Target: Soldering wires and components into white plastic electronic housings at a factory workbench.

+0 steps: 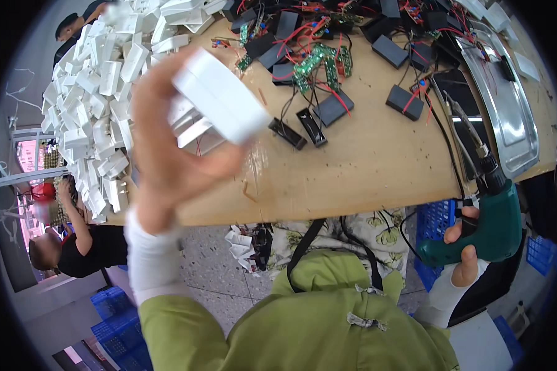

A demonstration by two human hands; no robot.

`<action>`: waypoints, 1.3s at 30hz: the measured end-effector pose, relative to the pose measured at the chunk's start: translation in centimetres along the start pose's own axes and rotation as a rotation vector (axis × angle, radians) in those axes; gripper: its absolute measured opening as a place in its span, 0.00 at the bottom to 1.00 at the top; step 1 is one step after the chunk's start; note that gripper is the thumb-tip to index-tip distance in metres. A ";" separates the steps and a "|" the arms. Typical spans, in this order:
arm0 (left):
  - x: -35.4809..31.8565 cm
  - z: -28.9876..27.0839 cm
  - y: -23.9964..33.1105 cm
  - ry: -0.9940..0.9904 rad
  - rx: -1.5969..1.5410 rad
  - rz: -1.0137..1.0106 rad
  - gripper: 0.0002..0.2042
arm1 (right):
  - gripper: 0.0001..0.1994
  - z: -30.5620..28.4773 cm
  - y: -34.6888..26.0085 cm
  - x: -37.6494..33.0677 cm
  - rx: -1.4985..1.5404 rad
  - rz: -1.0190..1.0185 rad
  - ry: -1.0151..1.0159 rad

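My left hand (173, 170), slightly blurred, is raised over the table's left half. Its fingers and thumb are closed round a white plastic housing (220, 93), a boxy shell with rounded edges. To the right, my right hand (466, 263) is wrapped round the handle of a green pistol-shaped soldering gun (498, 226). The gun's metal nozzle points away from me, over the table's right edge, beside a metal tray (517, 139). Beyond the left hand lies a large heap of white plastic housings (99, 80).
On the brown tabletop (353, 167), green circuit boards (322, 62), black battery boxes (405, 102) and red wires lie tangled at the back. Blue crates (120, 328) stand at lower left, another blue crate (433, 226) under the right edge. Another person (90, 250) works at far left.
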State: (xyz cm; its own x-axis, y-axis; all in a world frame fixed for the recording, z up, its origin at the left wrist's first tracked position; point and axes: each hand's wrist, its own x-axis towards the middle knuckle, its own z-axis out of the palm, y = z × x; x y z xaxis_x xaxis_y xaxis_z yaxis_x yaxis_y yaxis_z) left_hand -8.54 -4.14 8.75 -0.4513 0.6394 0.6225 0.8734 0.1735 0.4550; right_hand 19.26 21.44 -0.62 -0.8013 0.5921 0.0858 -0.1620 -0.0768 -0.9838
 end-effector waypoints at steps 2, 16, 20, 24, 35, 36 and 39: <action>-2.1 2.5 2.1 -0.073 0.273 0.120 0.36 | 0.29 0.8 -0.3 -0.2 0.044 -0.026 0.013; -6.1 13.5 6.0 -0.125 0.274 0.384 0.12 | 0.28 -0.6 -0.4 -3.3 0.035 -0.083 0.014; -6.2 13.3 5.8 -0.137 0.248 0.380 0.12 | 0.29 -0.3 -0.3 -3.4 0.039 -0.102 0.027; -5.3 10.9 6.0 -0.062 0.207 0.418 0.12 | 0.29 -0.5 -0.5 -3.4 0.031 -0.108 0.041; 3.2 8.5 -4.7 -0.305 0.163 -0.369 0.24 | 0.27 0.0 -0.9 -3.0 0.009 -0.125 0.058; 3.5 7.5 -3.7 -0.289 0.142 -0.444 0.24 | 0.27 -0.2 -0.8 -3.1 0.005 -0.123 0.064; 2.2 5.0 -2.2 -0.176 0.040 -0.563 0.21 | 0.27 -0.5 -0.6 -3.1 0.031 -0.064 0.051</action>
State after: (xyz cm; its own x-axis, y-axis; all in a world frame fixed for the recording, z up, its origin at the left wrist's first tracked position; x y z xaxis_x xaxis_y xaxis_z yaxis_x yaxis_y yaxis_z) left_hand -10.50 0.60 5.94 -0.8130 0.5551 0.1755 0.5164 0.5484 0.6578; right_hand 22.18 20.04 -0.39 -0.7583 0.6367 0.1397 -0.2305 -0.0615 -0.9711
